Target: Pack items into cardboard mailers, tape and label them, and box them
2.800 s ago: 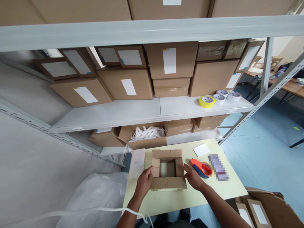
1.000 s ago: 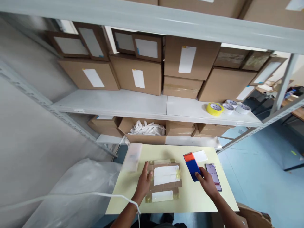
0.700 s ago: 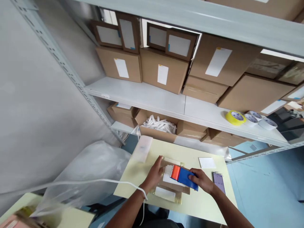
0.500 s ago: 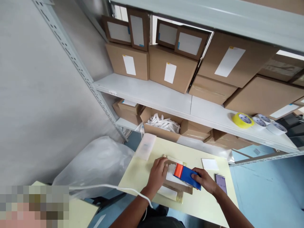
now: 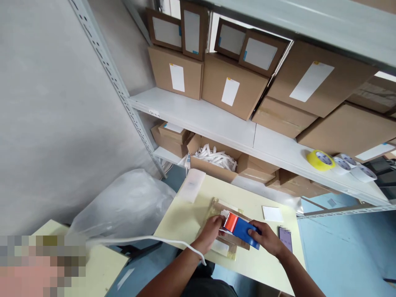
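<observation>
My right hand (image 5: 264, 237) is wrapped round the blue body of a tape dispenser (image 5: 246, 232), whose orange front end has a toothed edge pointing left. At that edge are the curled fingers of my left hand (image 5: 212, 233), thumb and fingers drawn together; what is between them is too small to make out. Beneath the dispenser and both hands lies a flat brown cardboard piece (image 5: 241, 241), partly hidden. Under it are clear-yellowish taped packages (image 5: 230, 251) on the cream table (image 5: 262, 264).
A phone (image 5: 285, 239) and a white card (image 5: 272, 213) lie to the right, and a translucent pouch (image 5: 192, 185) at the back left. Behind stands a shelf (image 5: 216, 119) with cardboard boxes (image 5: 230, 86) and tape rolls (image 5: 321, 159). A white cable (image 5: 148, 238) crosses my left forearm.
My left hand has moved from resting on the cardboard to the dispenser's toothed front, its fingers now curled together. The dispenser stays in my right hand, hardly moved. The view has shifted slightly.
</observation>
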The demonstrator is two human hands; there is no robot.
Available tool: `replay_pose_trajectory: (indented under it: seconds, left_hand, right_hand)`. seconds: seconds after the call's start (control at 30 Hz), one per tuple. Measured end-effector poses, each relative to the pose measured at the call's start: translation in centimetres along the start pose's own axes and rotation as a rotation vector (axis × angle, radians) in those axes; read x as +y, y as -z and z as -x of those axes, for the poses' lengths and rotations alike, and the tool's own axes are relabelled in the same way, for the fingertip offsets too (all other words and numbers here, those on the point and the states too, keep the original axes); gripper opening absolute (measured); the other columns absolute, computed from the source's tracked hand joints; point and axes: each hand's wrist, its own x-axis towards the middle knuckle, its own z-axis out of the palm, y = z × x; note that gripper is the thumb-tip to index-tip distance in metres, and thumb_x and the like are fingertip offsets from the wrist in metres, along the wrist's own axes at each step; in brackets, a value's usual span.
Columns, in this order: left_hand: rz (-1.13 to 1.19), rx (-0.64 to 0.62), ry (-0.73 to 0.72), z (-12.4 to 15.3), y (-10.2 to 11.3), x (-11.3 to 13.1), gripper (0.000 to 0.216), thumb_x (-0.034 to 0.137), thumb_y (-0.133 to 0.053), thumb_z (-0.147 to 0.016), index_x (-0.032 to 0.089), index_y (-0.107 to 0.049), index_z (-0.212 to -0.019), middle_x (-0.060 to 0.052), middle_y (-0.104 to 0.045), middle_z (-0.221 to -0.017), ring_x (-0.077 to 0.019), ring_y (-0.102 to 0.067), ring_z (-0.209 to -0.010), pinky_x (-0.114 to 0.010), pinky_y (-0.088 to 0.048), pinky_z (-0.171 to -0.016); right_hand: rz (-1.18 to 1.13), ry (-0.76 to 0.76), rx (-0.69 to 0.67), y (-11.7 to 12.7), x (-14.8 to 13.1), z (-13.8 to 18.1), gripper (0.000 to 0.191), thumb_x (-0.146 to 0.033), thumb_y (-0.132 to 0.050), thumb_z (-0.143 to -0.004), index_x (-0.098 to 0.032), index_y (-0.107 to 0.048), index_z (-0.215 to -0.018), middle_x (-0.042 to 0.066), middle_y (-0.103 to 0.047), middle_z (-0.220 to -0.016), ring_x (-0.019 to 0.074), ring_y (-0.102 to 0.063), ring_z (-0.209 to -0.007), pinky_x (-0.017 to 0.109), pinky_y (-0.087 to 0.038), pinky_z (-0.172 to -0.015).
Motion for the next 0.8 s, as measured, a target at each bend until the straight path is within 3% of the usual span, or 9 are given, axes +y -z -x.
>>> replay_pose_trajectory:
  seconds: [0.2, 0.43, 0.63, 0.8]
  left_hand:
    - [-0.134, 0.13, -0.083, 0.3, 0.4, 0.3, 0.036, 0.054, -0.055, -0.084, 0.019, -0.06, -0.077, -0.001, -0.061, -0.069, -0.0149, -0.058, -0.06, -0.029, -0.048, -0.055]
    - [-0.403, 0.288, -0.136, -0.1, 2.9, 1.8, 0.036, 0.05, -0.043, -0.089, 0.02, -0.058, -0.075, 0.0, -0.061, -0.063, -0.0142, -0.054, -0.05, -0.027, -0.044, -0.05]
    - [-0.567, 0.433, -0.197, -0.8, 4.8, 2.4, 0.036, 0.044, -0.043, -0.092, 0.021, -0.064, -0.075, -0.005, -0.071, -0.077, -0.0198, -0.065, -0.075, -0.029, -0.044, -0.068]
    - [-0.664, 0.507, -0.173, -1.3, 5.8, 2.1, 0.037, 0.041, -0.042, -0.094, 0.021, -0.059, -0.067, -0.002, -0.063, -0.063, -0.0183, -0.059, -0.064, -0.028, -0.036, -0.061]
  right_hand:
    - [0.04, 0.031, -0.004, -0.6, -0.6, 0.1, 0.039, -0.051, -0.053, -0.092, -0.017, -0.07, -0.099, 0.005, -0.07, -0.089, 0.0196, -0.062, -0.078, 0.029, -0.048, -0.07]
    - [0.16, 0.024, 0.051, -2.2, -2.6, -1.0, 0.042, -0.051, -0.052, -0.091, -0.016, -0.072, -0.102, 0.006, -0.073, -0.086, 0.0202, -0.064, -0.075, 0.029, -0.049, -0.069]
    - [0.224, 0.016, 0.08, -3.2, -4.1, -3.1, 0.037, -0.045, -0.054, -0.088, -0.017, -0.074, -0.099, 0.004, -0.073, -0.081, 0.0189, -0.065, -0.073, 0.026, -0.048, -0.068]
    - [0.315, -0.061, 0.081, -3.4, -5.2, -4.7, 0.032, -0.045, -0.056, -0.088, -0.02, -0.076, -0.094, 0.004, -0.075, -0.083, 0.0198, -0.068, -0.077, 0.026, -0.047, -0.07]
